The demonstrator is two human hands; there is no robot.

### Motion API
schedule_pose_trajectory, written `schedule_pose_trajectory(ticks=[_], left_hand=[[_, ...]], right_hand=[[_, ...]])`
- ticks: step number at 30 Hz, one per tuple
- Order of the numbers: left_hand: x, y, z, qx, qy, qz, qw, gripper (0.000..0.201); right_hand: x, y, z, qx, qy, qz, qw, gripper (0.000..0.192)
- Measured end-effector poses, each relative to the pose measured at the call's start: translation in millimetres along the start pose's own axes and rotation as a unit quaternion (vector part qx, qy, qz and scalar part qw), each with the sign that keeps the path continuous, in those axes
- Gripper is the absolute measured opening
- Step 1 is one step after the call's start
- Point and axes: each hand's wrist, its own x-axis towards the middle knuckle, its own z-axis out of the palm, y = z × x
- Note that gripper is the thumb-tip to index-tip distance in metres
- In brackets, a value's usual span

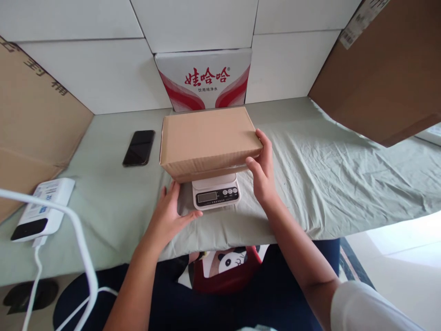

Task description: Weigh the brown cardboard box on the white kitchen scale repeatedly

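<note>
A closed brown cardboard box [212, 138] sits over a small white kitchen scale [217, 195], covering most of its platform. The scale's dark display and round buttons show in front of the box. My right hand [263, 174] grips the box's right end, thumb on the front face and fingers along the side. Below the box's front left corner, my left hand [170, 214] is open, fingers reaching up to the box's lower edge. Its thumb stretches toward the scale's front left corner; whether it touches the scale I cannot tell.
A black phone [138, 148] lies left of the box. Farther left is a white power bank [46, 207] with a white cable [81, 234]. A white and red carton [206, 80] stands behind; large cardboard panels [382, 73] flank the green cloth [327, 184].
</note>
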Motion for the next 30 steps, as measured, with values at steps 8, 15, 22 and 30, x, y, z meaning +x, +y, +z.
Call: schedule_pose_trajectory(ticks=[8, 15, 22, 30], left_hand=[[3.9, -6.4, 7.3, 0.011, 0.028, 0.063, 0.998, 0.103], [8.5, 0.6, 6.1, 0.038, 0.012, 0.034, 0.999, 0.11], [7.7, 3.0, 6.2, 0.116, -0.015, 0.052, 0.992, 0.096], [6.7, 1.4, 5.1, 0.142, -0.03, 0.052, 0.988, 0.092]], right_hand=[[-1.4, -5.0, -1.8, -0.018, -0.003, 0.002, 1.0, 0.062], [-2.0, -4.2, -1.4, -0.015, -0.001, 0.002, 1.0, 0.064], [-2.5, -3.3, -0.6, -0.021, -0.007, -0.003, 1.0, 0.063], [-3.2, -4.8, -0.7, -0.026, -0.014, -0.005, 1.0, 0.063]])
